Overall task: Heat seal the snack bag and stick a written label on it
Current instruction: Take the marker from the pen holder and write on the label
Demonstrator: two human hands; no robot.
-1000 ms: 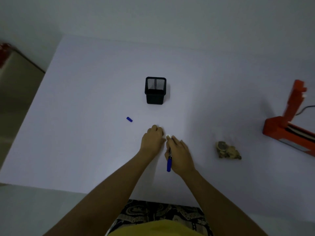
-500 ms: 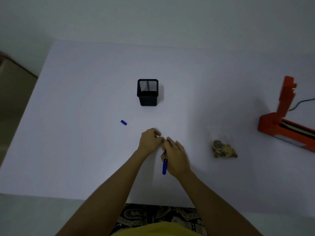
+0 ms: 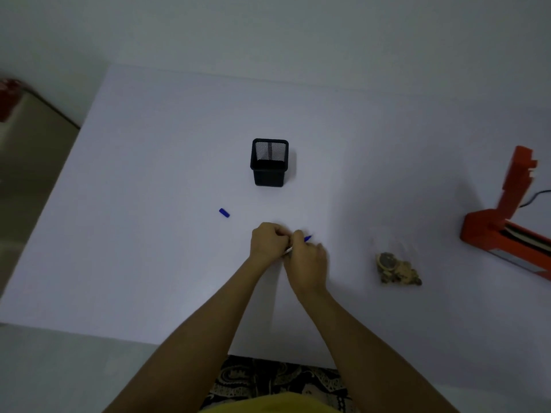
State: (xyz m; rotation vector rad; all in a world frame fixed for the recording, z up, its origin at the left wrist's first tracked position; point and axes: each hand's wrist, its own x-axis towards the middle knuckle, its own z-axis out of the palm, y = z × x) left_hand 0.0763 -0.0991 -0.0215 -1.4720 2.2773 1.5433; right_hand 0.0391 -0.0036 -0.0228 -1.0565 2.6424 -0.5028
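Hands met at the middle of the white table, close to its near edge, and we saw them touching each other. Our left hand was curled into a loose fist, its fingertips pinched toward the right hand; whatever it pinched was too small and too hidden for us to name. Our right hand was closed around a blue pen, whose blue end poked out past the knuckles toward the far right while a pale part of the barrel showed between the two hands. We could not make out any label among the fingers. The pen's blue cap lay alone on the table, to the left of the hands and apart from them. Beyond the hands stood a black mesh cup, upright and well clear of them. The snack bag, a clear pouch with brown pieces heaped at its lower end, lay flat on the table to the right of the hands, untouched and apart from everything else. Farther right, at the edge of our view, sat the orange sealer with its arm raised, a dark cord trailing off behind it.
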